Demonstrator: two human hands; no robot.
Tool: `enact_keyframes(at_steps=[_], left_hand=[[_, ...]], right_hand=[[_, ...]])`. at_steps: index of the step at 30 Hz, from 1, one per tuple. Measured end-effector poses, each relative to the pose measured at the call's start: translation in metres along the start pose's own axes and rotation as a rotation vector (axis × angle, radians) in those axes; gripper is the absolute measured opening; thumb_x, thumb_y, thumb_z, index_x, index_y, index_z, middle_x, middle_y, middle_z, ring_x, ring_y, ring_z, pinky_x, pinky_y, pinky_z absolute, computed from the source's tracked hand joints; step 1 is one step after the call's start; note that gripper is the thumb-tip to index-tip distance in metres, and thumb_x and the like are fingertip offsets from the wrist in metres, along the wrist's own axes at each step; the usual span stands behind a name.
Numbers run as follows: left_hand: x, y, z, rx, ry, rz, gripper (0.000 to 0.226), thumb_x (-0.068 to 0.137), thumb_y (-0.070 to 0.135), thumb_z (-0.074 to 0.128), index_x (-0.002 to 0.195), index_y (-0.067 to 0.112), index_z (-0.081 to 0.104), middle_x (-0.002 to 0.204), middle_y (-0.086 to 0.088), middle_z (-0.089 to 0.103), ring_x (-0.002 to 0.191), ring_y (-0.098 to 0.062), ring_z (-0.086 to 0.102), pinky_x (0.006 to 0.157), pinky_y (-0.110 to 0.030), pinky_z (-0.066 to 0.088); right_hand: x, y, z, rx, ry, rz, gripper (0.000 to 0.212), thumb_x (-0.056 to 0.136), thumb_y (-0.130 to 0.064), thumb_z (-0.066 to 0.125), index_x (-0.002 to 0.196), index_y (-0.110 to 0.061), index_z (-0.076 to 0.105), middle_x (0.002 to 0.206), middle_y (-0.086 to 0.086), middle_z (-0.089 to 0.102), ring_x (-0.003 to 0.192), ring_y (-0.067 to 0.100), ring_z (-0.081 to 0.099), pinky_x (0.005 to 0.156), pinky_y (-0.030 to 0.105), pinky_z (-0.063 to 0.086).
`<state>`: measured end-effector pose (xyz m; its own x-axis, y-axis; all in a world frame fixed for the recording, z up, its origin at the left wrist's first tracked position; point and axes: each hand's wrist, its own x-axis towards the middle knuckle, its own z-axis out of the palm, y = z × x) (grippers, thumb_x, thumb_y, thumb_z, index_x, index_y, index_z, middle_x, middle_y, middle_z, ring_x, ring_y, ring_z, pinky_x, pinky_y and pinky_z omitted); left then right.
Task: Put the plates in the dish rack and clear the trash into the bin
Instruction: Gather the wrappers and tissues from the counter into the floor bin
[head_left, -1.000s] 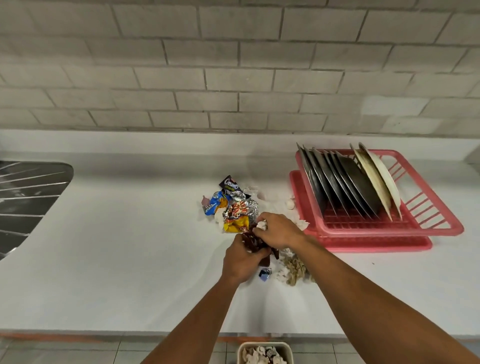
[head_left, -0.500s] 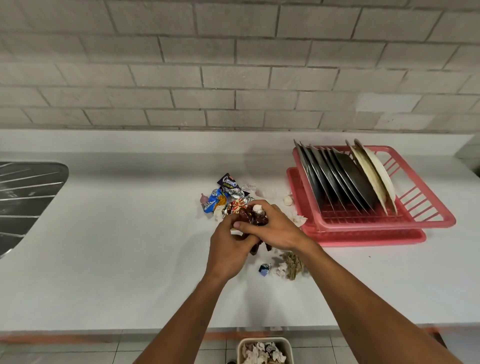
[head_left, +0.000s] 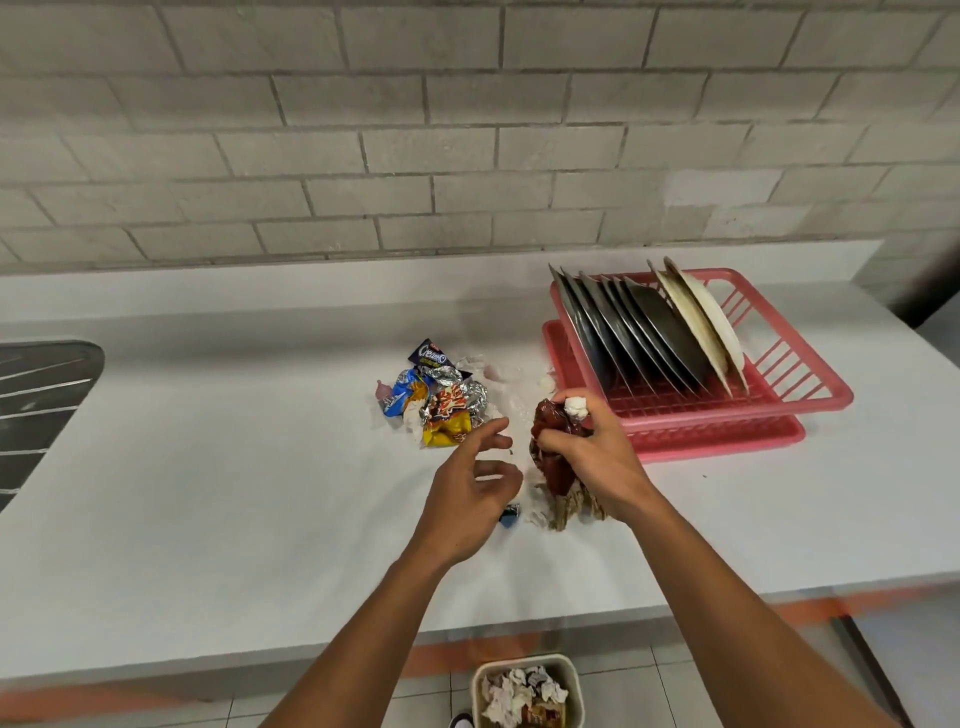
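The left hand (head_left: 470, 488) is hanging open, fingers apart, having just released the brown wrapper (head_left: 553, 447) beside the foil wrappers (head_left: 436, 410) mid-counter. The right hand (head_left: 597, 462) is gripping it alone, probably heading for the bin (head_left: 519, 661). Plates (head_left: 649, 332) are sitting in the rack (head_left: 810, 410).

Left grip (head_left: 470, 488) released the brown wrapper (head_left: 553, 452) (fingers now spread).

plates (head_left: 657, 332) in rack (head_left: 779, 364), wrappers (head_left: 436, 405) left, bin (head_left: 527, 693) below counter (head_left: 208, 493)
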<state>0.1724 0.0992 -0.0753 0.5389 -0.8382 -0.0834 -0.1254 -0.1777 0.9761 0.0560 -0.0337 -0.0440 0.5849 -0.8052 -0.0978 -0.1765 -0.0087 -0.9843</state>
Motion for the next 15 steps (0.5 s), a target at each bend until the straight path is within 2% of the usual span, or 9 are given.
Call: enact_keyframes(at_steps=[2, 5, 8, 11, 13, 15], left_hand=[[0.002, -0.016, 0.005, 0.165, 0.015, -0.025, 0.049, 0.094, 0.015, 0.065, 0.137, 0.036, 0.052, 0.125, 0.012, 0.061, 0.1, -0.003, 0.065, 0.072, -0.013, 0.053], [0.005, -0.045, 0.012, 0.441, -0.032, -0.023, 0.047, 0.093, 0.022, 0.068, 0.137, 0.031, 0.054, 0.131, 0.006, 0.058, 0.099, -0.008, 0.065, 0.086, -0.026, 0.054], [0.009, -0.063, 0.021, 0.622, -0.12, 0.002, 0.048, 0.092, 0.025, 0.068, 0.137, 0.025, 0.056, 0.136, 0.0, 0.053, 0.111, -0.021, 0.063, 0.093, -0.03, 0.05], [0.014, -0.075, 0.03, 0.742, -0.171, 0.027, 0.043, 0.092, 0.027, 0.066, 0.134, 0.023, 0.059, 0.129, -0.004, 0.054, 0.115, -0.026, 0.057, 0.096, -0.035, 0.049], [0.016, -0.078, 0.034, 0.801, -0.157, 0.052, 0.035, 0.094, 0.024, 0.063, 0.128, 0.021, 0.062, 0.125, -0.005, 0.056, 0.113, -0.027, 0.056, 0.094, -0.039, 0.05], [0.017, -0.079, 0.035, 0.842, -0.129, 0.071, 0.024, 0.096, 0.022, 0.061, 0.12, 0.019, 0.066, 0.12, -0.006, 0.058, 0.109, -0.026, 0.057, 0.09, -0.038, 0.051]], right_hand=[[-0.008, 0.003, -0.011, -0.034, 0.02, 0.013, 0.036, 0.063, -0.021, 0.078, 0.094, -0.032, 0.066, 0.107, 0.01, 0.064, 0.09, 0.019, 0.067, 0.078, 0.038, 0.06], [-0.021, 0.008, -0.029, 0.002, 0.015, 0.005, 0.031, 0.073, -0.003, 0.076, 0.093, -0.024, 0.065, 0.092, 0.002, 0.064, 0.078, 0.01, 0.064, 0.072, 0.032, 0.057], [-0.036, 0.011, -0.043, -0.006, 0.043, 0.024, 0.03, 0.079, 0.007, 0.071, 0.095, -0.017, 0.065, 0.082, 0.0, 0.065, 0.07, 0.008, 0.065, 0.067, 0.032, 0.058], [-0.051, 0.018, -0.054, 0.01, 0.08, 0.053, 0.026, 0.081, 0.01, 0.066, 0.091, -0.014, 0.063, 0.072, 0.005, 0.065, 0.063, 0.019, 0.066, 0.058, 0.034, 0.055], [-0.059, 0.024, -0.059, 0.037, 0.106, 0.088, 0.026, 0.082, 0.01, 0.065, 0.095, -0.012, 0.064, 0.071, 0.01, 0.066, 0.062, 0.025, 0.065, 0.056, 0.037, 0.054], [-0.066, 0.027, -0.061, 0.043, 0.119, 0.114, 0.024, 0.082, 0.01, 0.064, 0.096, -0.01, 0.063, 0.073, 0.022, 0.066, 0.062, 0.031, 0.065, 0.054, 0.039, 0.054]])
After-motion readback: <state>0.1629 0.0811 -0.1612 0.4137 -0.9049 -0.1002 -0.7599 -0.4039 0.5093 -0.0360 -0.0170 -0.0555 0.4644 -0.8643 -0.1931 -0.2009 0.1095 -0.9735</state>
